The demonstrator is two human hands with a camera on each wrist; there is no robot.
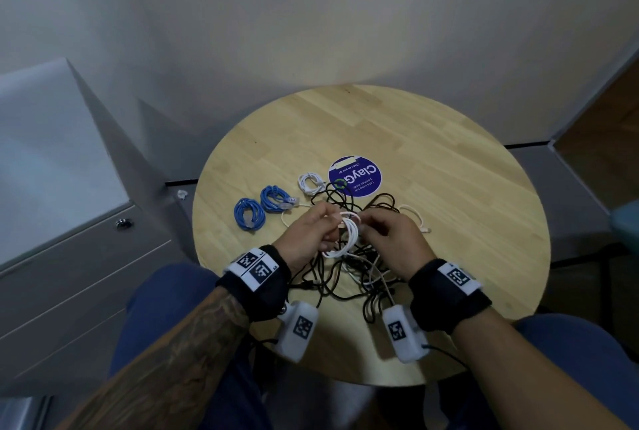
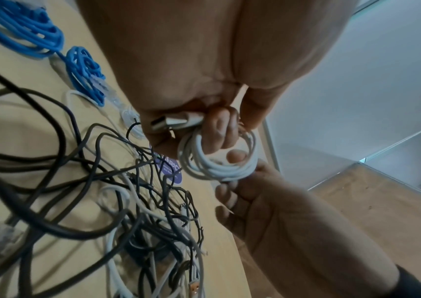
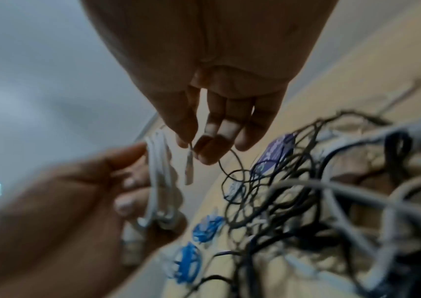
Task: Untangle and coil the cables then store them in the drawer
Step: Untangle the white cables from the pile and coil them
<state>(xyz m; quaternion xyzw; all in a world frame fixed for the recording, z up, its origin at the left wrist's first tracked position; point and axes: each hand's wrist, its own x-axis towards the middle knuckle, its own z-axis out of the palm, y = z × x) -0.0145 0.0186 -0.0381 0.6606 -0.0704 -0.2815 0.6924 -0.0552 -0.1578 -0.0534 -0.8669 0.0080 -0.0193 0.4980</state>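
My left hand (image 1: 326,227) grips a white cable coil (image 1: 342,236) just above the round wooden table (image 1: 449,160). In the left wrist view the coil (image 2: 219,167) loops round my curled fingers, and a USB plug (image 2: 173,122) is pressed into the palm. My right hand (image 1: 371,225) meets it from the right. Its thumb and forefinger pinch the cable's other small plug (image 3: 188,171) beside the coil (image 3: 158,181). Under both hands lies a tangle of black and white cables (image 1: 349,281). Two coiled blue cables (image 1: 249,219) (image 1: 276,198) and a small coiled white cable (image 1: 310,183) lie to the left.
A grey drawer cabinet (image 1: 69,274) with a lock (image 1: 123,223) stands left of the table, its drawers closed. A round purple sticker (image 1: 356,176) lies at the table's centre. A loose cream cable (image 1: 415,219) trails to the right. My knees sit under the near edge.
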